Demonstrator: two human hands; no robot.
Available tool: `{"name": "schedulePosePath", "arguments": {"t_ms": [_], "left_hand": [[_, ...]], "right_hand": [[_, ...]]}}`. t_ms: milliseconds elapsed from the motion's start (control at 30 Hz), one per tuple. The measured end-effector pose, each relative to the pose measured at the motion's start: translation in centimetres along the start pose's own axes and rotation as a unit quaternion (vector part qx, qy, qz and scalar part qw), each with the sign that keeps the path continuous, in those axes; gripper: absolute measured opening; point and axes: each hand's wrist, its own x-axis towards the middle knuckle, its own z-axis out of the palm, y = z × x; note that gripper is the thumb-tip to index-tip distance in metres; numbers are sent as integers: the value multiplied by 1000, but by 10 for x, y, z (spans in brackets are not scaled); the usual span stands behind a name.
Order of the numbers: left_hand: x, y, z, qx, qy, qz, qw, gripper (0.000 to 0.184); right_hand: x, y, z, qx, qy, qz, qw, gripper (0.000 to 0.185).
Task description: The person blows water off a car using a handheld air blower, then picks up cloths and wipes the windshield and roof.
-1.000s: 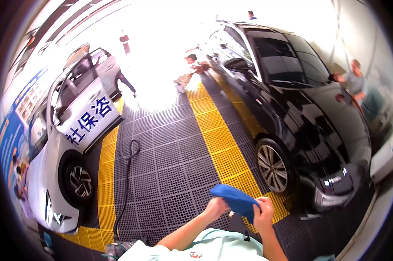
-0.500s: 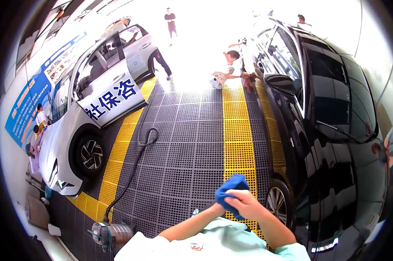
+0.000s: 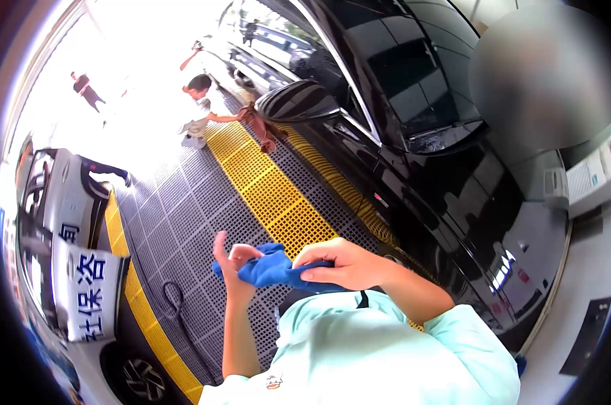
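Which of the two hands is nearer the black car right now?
Right. The right hand grips the blue cloth on the side toward the black car; the left hand is at the cloth's other end, farther from that car.

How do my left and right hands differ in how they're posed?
Your left hand has one finger pointing up, while your right hand pinches the blue cloth with fingers reaching sideways. Your left forearm rises nearly upright in the picture; your right forearm slants in from the right. Both hands touch the cloth.
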Motion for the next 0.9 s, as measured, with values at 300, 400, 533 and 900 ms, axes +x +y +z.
{"name": "schedulePosePath", "arguments": {"t_ms": [300, 400, 533, 900], "left_hand": [[205, -43, 59, -38, -267, -269, 925, 25], [237, -77, 57, -136, -231, -354, 896, 25], [290, -28, 125, -379, -224, -308, 843, 45], [235, -209, -46, 272, -163, -422, 849, 31]], "right_hand": [[72, 0, -153, -62, 60, 8, 996, 24], [70, 20, -225, 72, -11, -65, 995, 24], [77, 131, -248, 194, 231, -135, 944, 36], [45, 164, -251, 226, 199, 194, 933, 20]]}}
